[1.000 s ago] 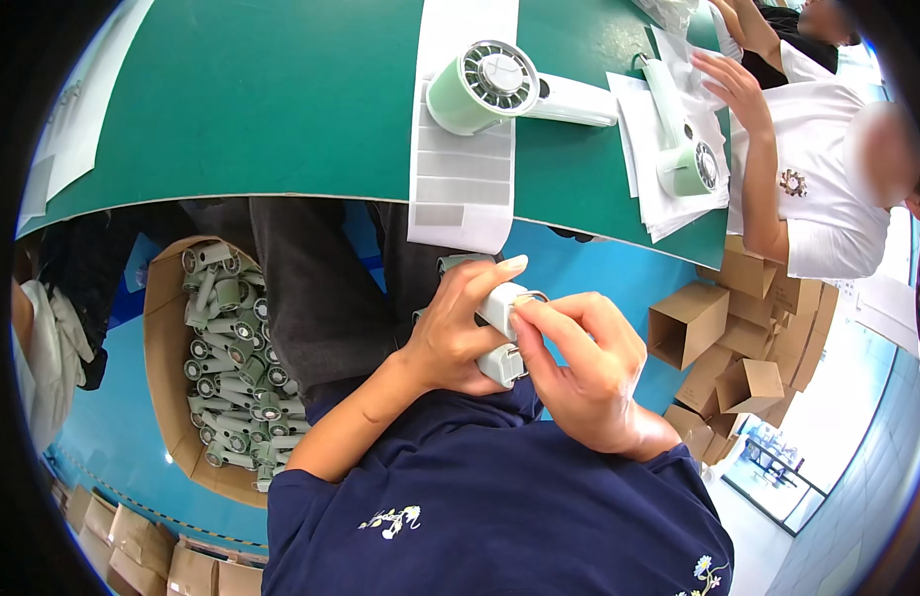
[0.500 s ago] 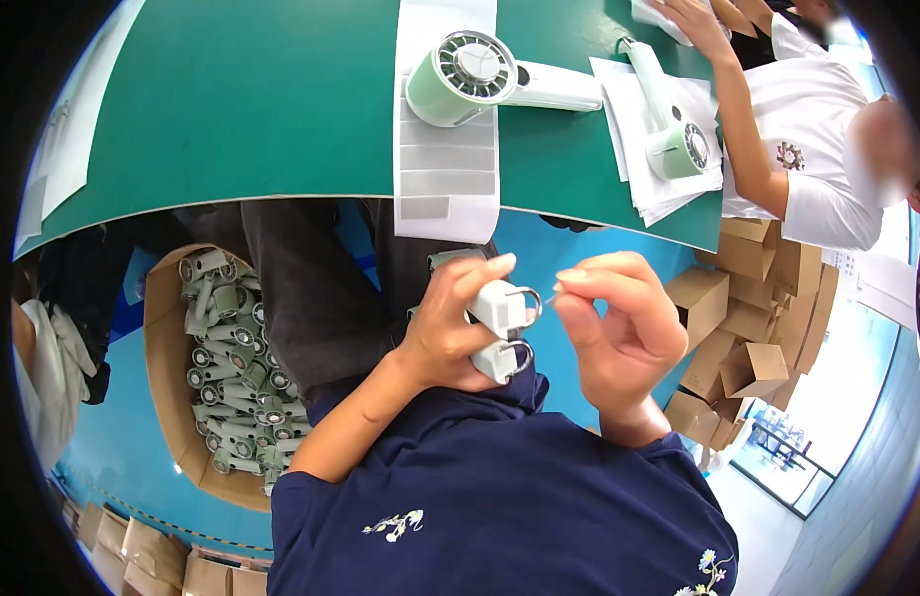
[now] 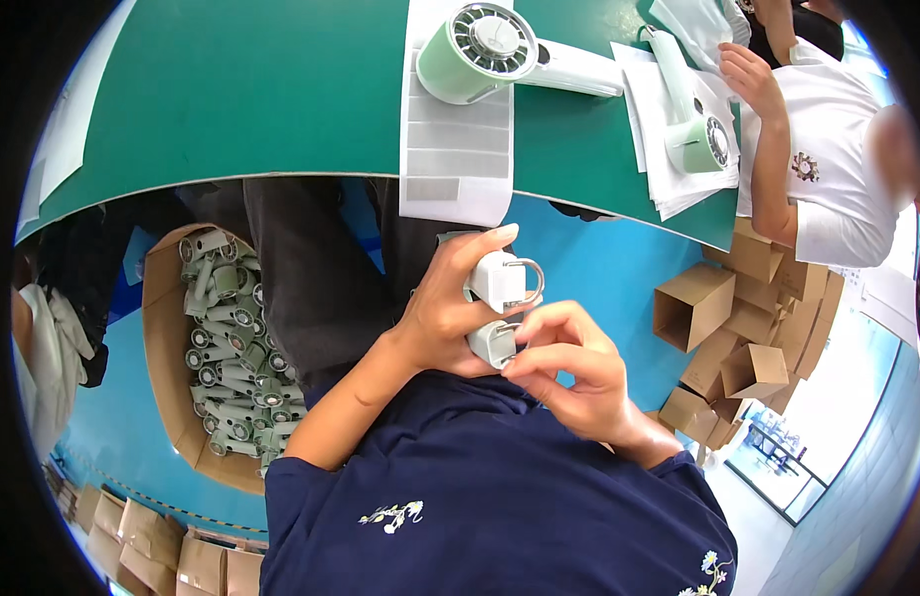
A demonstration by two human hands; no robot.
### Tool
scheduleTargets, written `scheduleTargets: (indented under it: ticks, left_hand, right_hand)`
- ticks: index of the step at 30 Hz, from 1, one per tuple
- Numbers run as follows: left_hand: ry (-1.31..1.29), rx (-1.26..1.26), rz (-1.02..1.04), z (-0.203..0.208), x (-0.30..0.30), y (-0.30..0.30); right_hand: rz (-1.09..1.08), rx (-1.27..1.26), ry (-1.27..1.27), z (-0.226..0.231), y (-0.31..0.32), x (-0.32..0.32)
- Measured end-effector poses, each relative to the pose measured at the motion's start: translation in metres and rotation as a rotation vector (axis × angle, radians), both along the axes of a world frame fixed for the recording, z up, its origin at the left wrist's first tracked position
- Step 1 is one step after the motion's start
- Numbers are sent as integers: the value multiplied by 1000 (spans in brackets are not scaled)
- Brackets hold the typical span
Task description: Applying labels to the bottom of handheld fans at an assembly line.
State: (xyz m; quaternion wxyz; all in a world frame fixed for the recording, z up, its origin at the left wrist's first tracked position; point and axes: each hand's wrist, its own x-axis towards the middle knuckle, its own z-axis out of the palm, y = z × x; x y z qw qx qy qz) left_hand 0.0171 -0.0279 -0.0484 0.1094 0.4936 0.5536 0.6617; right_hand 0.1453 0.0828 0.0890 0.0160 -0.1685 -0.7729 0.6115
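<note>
Head view: the left hand (image 3: 442,318) grips a small handheld fan (image 3: 496,298), fingers wrapped around its body and thumb stretched up along the white top part. The fan is held in the air close to the chest, below the near edge of the green bench (image 3: 231,99). It shows a white, rounded block at the top with a thin metal loop arching off its right side, and a pale grey-green part lower down, largely covered by the hands. The right hand (image 3: 569,372) meets the fan from the right, its fingers (image 3: 525,348) pinched narrowly on the lower grey-green part. On the bench lie a strip of white labels (image 3: 455,149) and a larger green fan with a white handle (image 3: 500,45). A cardboard box (image 3: 167,338) full of similar green fans stands on the blue floor to the left. Another person's hand (image 3: 748,79) rests on papers by a second green fan (image 3: 693,119).
</note>
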Motion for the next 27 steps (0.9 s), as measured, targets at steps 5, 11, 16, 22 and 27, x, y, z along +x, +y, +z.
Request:
scheduleTargets:
  ticks: [5, 11, 16, 22, 27]
  left_hand:
    - [6, -22, -8, -2, 1, -1]
    - [-22, -28, -19, -5, 0, -4]
    - [-25, -14, -13, -6, 0, -3]
    - [-22, -22, -16, -6, 0, -2]
    - [-14, -21, -11, -7, -1, -3]
  right_hand:
    - [5, 83, 29, -12, 0, 0]
    - [21, 108, -3, -14, 3, -3]
    - [52, 126, 26, -18, 4, -6]
    - [44, 159, -4, -16, 1, -9]
    - [50, 207, 46, -21, 1, -7]
